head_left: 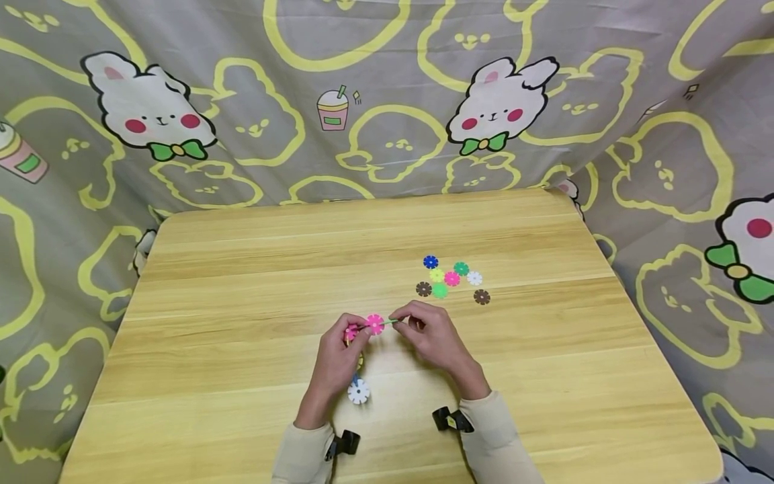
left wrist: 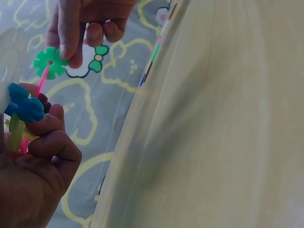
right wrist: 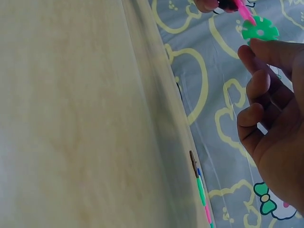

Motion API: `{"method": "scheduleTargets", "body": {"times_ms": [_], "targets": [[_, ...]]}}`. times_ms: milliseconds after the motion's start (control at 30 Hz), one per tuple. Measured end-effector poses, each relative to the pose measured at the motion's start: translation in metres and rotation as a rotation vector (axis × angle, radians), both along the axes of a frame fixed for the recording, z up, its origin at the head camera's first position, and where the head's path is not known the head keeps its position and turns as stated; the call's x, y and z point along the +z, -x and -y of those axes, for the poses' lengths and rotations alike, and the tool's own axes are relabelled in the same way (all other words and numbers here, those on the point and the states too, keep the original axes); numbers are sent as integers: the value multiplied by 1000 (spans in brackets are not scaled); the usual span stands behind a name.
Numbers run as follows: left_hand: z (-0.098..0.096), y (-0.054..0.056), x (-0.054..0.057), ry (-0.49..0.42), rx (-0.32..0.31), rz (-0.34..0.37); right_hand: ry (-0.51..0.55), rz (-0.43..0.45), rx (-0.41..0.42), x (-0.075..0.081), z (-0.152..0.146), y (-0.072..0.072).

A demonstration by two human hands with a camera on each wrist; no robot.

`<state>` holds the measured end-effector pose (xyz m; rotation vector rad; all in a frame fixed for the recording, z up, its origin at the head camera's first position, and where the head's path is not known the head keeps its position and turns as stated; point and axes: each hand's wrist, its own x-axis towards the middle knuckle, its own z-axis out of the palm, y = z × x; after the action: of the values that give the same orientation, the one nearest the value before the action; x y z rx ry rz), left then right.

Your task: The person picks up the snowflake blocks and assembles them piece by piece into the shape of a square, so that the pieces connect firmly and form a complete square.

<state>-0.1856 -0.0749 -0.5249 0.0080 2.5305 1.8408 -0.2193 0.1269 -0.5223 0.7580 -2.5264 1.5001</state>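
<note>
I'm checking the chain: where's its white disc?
In the head view, left of centre, the white disc is below and right of the left hand, beside the blue disc.

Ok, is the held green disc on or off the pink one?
Looks on: in both wrist views, the pink disc reaches into the green disc; how firmly, I cannot tell.

Curtained booth: rabbit-print curtains (head_left: pixel 387 87) around wood-grain table (head_left: pixel 230 323).
</note>
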Motion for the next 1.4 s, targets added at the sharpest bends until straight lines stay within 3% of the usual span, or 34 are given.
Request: {"method": "scheduleTargets", "body": {"times_ms": [500,900,1167,1400], "targets": [[2,0,1,-22,16,9,-6,11,-51,-2,-7,3],[3,0,-1,-12,6,0,-63,125,-209,1,-24,8],[2,0,-1,-6,9,-1,-68,114,-238,-2,-29,10],[2,1,-2,6,28,22,-85,221,-322,-3,-36,12]]}}
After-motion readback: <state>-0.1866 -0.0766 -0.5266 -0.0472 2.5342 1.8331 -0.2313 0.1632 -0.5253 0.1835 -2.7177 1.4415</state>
